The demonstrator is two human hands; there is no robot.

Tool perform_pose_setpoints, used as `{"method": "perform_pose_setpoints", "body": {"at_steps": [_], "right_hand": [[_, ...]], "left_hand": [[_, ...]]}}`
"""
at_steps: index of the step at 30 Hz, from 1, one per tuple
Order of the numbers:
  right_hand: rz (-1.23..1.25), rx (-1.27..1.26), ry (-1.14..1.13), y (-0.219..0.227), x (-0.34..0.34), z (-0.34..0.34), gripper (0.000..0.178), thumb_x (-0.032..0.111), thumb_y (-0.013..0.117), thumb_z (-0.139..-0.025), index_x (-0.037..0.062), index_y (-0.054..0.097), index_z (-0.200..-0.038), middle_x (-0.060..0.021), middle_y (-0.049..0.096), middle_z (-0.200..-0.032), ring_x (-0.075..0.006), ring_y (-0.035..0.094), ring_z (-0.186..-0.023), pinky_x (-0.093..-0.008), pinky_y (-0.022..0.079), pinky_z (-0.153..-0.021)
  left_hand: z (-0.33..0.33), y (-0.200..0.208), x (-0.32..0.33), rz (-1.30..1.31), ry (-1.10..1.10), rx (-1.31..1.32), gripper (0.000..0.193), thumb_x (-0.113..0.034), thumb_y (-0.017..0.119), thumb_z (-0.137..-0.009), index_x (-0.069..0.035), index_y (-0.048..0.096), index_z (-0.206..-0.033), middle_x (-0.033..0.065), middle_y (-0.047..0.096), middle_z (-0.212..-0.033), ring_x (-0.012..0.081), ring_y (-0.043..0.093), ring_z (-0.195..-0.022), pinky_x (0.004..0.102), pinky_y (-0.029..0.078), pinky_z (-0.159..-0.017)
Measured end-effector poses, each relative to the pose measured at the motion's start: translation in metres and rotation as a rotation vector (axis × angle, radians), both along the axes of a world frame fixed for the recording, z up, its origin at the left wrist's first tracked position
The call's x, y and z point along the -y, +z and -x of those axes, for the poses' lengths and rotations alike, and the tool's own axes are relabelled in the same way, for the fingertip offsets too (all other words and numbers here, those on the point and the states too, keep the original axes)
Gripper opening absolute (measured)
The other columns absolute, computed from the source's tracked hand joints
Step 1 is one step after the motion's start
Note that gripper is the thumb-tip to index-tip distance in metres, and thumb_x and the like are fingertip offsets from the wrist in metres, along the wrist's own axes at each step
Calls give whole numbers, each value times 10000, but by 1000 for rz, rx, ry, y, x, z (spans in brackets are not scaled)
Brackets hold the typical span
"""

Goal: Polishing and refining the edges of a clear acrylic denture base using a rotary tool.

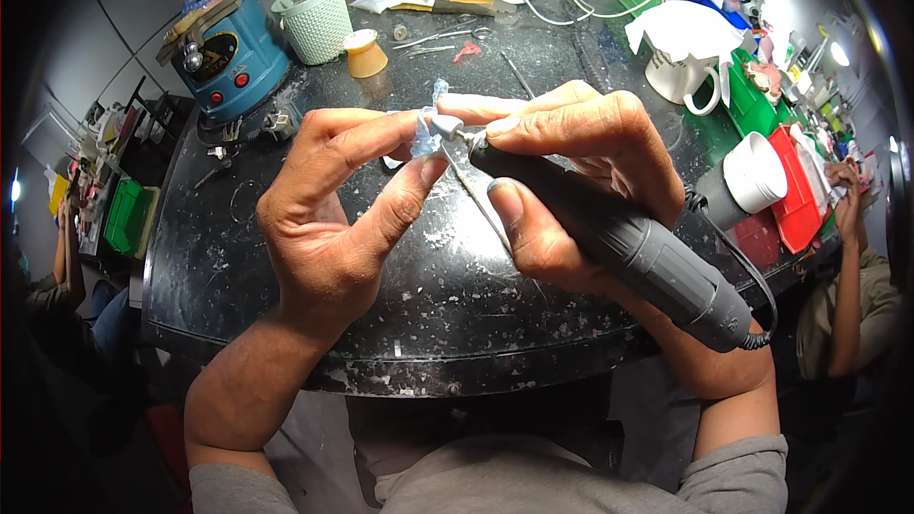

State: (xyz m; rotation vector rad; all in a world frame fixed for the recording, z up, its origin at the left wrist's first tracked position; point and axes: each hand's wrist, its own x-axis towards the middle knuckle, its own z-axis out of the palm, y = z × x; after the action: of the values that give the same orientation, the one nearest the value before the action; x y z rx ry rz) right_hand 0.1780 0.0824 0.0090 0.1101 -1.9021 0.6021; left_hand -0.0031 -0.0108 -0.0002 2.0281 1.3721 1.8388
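Note:
Above the black worktable, my left hand [333,190] pinches a small, translucent pale-blue piece [425,140] between thumb and fingers; its exact kind I cannot make out. My right hand [581,162] is wrapped round a black rotary handpiece [628,247], with a coiled cord leaving its back end. A pale, cone-shaped grinding bit [447,125] at the handpiece's tip meets or nearly meets the blue piece. Fingers of both hands come close together there and hide part of the piece. Under the hands, a thin metal tool [481,205] lies on the tabletop.
A blue machine [233,62] with red buttons stands at the back left, beside a pale-green tool cup [319,24] and an amber jar [366,55]. On the right are a paper-covered mug [681,67], a white cup [755,171] and a red bin [798,195]. People sit at both sides.

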Motion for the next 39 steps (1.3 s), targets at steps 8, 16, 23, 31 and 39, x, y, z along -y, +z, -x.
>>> {"method": "perform_pose_setpoints", "body": {"at_steps": [8, 16, 23, 31, 39], "right_hand": [[37, -15, 26, 1, 1, 0, 355, -129, 662, -775, -22, 503, -1073, -198, 649, -985, -353, 697, -1045, -389, 562, -884], [2, 16, 52, 2, -3, -3, 378, -146, 635, -754, -25, 503, -1087, -210, 654, -992, -371, 687, -1071, -411, 564, -907], [17, 1, 45, 1, 0, -2, 350, -124, 634, -780, -28, 501, -1090, -202, 644, -973, -384, 684, -1071, -434, 564, -919], [20, 31, 43, 1, -2, -2, 347, -122, 631, -783, -23, 493, -1087, -209, 649, -996, -383, 681, -1078, -446, 557, -929], [29, 55, 41, 4, -1, -6, 346, -120, 619, -778, -20, 490, -1083, -207, 646, -981, -379, 681, -1081, -433, 560, -913]], "left_hand": [[0, 0, 0, -10, -2, -18, 256, -30, 766, -834, -9, 728, -1086, 85, 666, -1013, 151, 629, -933, 278, 503, -855], [-1, 0, 1, -2, 4, 8, 256, -13, 763, -827, -7, 730, -1081, 91, 673, -1016, 157, 629, -939, 283, 494, -859], [0, 1, 1, -19, 25, -27, 257, -9, 766, -812, -9, 735, -1067, 91, 688, -1002, 174, 625, -951, 293, 480, -866], [1, 0, 1, -7, 34, -21, 248, -32, 759, -815, -18, 740, -1062, 86, 686, -1009, 173, 619, -956, 294, 472, -875], [0, -1, 0, -5, 32, -5, 248, -25, 757, -807, -20, 742, -1054, 83, 686, -1005, 171, 613, -953, 296, 460, -876]]}}
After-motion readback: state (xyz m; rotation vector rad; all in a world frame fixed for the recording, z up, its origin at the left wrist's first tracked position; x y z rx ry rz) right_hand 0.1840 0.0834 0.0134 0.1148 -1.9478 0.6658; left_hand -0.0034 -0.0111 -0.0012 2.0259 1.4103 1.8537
